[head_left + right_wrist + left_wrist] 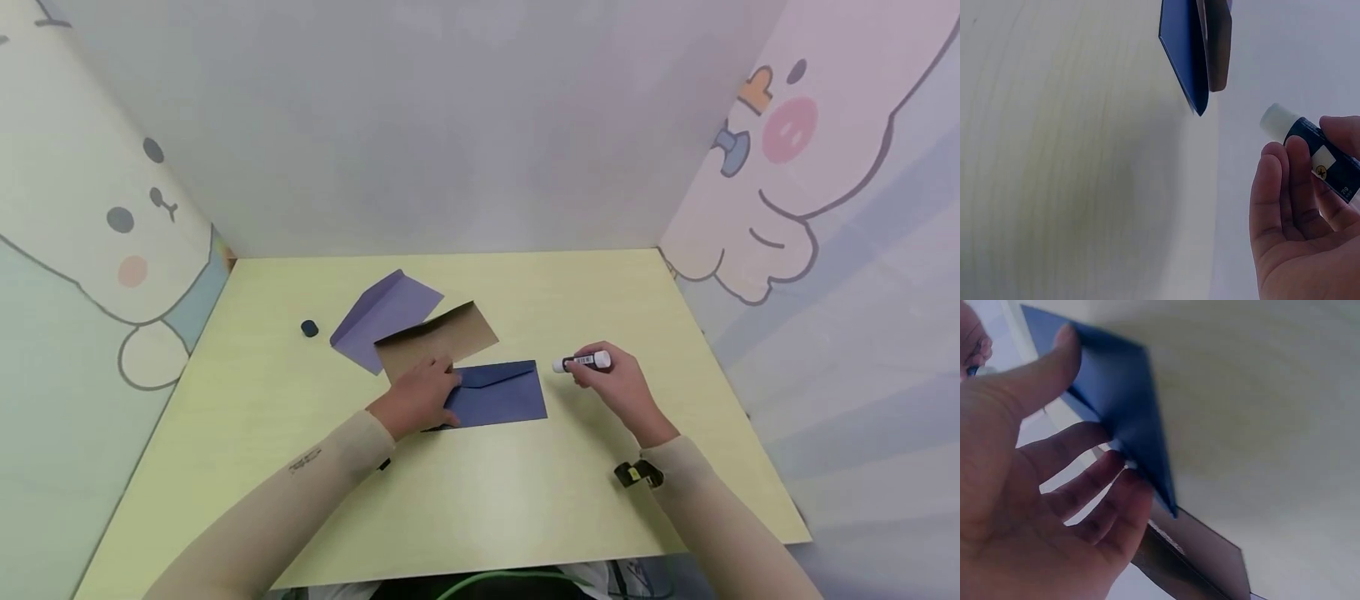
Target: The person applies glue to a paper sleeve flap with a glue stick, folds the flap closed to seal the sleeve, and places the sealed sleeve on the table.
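A blue envelope lies on the table with its flap at the far side. My left hand holds it at the left end, the thumb on its near part and the curved fingers at the flap side. In the left wrist view, the thumb lies across the blue envelope and some fingertips are hidden at its edge. My right hand grips an uncapped glue stick, its white tip pointing left, just right of the envelope and apart from it. The right wrist view shows the glue stick between thumb and fingers.
Behind the blue envelope lies a brown envelope, partly over a purple envelope. A small dark cap stands at the left on the pale yellow table. Walls printed with cartoon animals enclose the table's left and right sides.
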{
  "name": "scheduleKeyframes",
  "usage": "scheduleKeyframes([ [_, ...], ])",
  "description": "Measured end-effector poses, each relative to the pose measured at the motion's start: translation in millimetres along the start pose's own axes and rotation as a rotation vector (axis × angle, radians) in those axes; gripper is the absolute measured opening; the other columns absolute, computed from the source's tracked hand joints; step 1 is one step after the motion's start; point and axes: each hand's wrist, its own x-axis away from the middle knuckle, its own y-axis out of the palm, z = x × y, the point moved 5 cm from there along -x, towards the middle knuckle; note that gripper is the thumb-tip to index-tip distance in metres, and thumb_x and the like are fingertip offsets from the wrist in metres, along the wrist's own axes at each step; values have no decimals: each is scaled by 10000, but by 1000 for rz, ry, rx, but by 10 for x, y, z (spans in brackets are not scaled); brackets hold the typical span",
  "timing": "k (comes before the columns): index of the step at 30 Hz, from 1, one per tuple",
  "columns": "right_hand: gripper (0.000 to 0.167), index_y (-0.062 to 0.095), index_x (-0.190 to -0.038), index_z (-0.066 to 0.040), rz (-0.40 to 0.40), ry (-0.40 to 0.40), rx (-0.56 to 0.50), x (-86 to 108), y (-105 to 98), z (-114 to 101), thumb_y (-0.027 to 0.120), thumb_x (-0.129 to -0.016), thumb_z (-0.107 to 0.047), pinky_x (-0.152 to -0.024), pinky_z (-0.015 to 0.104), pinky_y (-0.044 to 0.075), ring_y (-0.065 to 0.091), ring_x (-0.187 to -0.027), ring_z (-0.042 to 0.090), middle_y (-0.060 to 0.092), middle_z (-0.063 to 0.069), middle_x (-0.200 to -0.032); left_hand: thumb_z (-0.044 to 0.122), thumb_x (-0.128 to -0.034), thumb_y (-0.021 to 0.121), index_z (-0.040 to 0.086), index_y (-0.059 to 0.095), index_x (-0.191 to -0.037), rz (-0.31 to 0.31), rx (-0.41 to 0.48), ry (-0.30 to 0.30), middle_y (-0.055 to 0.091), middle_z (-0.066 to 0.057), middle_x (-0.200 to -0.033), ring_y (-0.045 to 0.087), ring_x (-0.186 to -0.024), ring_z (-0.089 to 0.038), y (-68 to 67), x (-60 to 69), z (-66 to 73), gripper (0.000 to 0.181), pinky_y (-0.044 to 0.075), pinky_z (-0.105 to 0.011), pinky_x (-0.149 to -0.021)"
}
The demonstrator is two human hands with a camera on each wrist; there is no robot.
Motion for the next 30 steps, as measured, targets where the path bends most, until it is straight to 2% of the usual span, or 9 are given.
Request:
scheduleKeyframes([
  [5,388,756,-1296,-38,3,1,4,-12,7,1,903,-1076,-323,-891,364,637,748,-943,156,823,83,-1058,409,-1155,774,-12,772,-1318,-56,146,-101,708,-179,-1328,669,-1191,-334,-3,-274,11,452,587,-510,-1130],
  [8,385,758,-1291,-33,-1,0,2,-6,18,-10,903,-1077,-318,-897,369,651,752,-946,164,823,88,-1060,508,-1208,642,-27,781,-1123,-47,209,-200,758,-181,-1163,747,-1093,-329,19,-437,54,559,627,-495,-1072],
  [12,381,762,-1287,-34,-18,-5,-3,0,47,-45,906,-1076,-316,-895,363,652,751,-944,158,821,77,-1051,714,-1131,671,71,713,-771,12,185,-353,734,-163,-1029,724,-929,-340,97,-549,113,739,658,-515,-818],
  [15,368,768,-1284,-41,-20,-18,0,-10,58,-84,904,-1077,-313,-877,340,630,744,-933,151,821,74,-1033,785,-1082,703,91,753,-797,60,133,-433,749,-183,-1138,698,-992,-344,154,-556,138,752,664,-544,-784],
  [17,361,771,-1281,-48,-18,-24,8,-20,57,-106,901,-1078,-316,-865,324,613,737,-927,150,819,76,-1024,794,-1068,719,67,781,-848,85,129,-455,768,-206,-1175,712,-1023,-359,178,-553,133,762,674,-562,-808],
  [20,363,772,-1282,-54,-13,-22,18,-30,53,-128,900,-1077,-326,-860,309,601,735,-928,153,820,79,-1023,792,-1055,742,67,766,-814,108,149,-447,771,-209,-1106,714,-983,-353,210,-561,80,764,678,-548,-807],
  [25,373,771,-1296,-60,-17,-10,20,-15,65,-145,897,-1079,-337,-883,333,612,740,-943,156,825,83,-1047,744,-1007,838,132,628,-655,149,233,-359,676,-103,-748,663,-727,-271,337,-669,-150,737,645,-497,-776],
  [27,367,771,-1293,-55,-14,-15,21,-4,57,-157,894,-1082,-328,-886,336,611,740,-942,157,823,87,-1048,651,-1027,870,121,633,-703,145,261,-323,648,-82,-720,650,-717,-257,330,-679,-219,665,637,-494,-823],
  [30,362,766,-1291,-46,-7,-22,22,3,27,-175,889,-1087,-318,-884,329,611,738,-937,146,820,77,-1042,420,-1066,886,74,660,-826,125,280,-278,650,-97,-795,629,-779,-266,324,-698,-315,478,609,-482,-854],
])
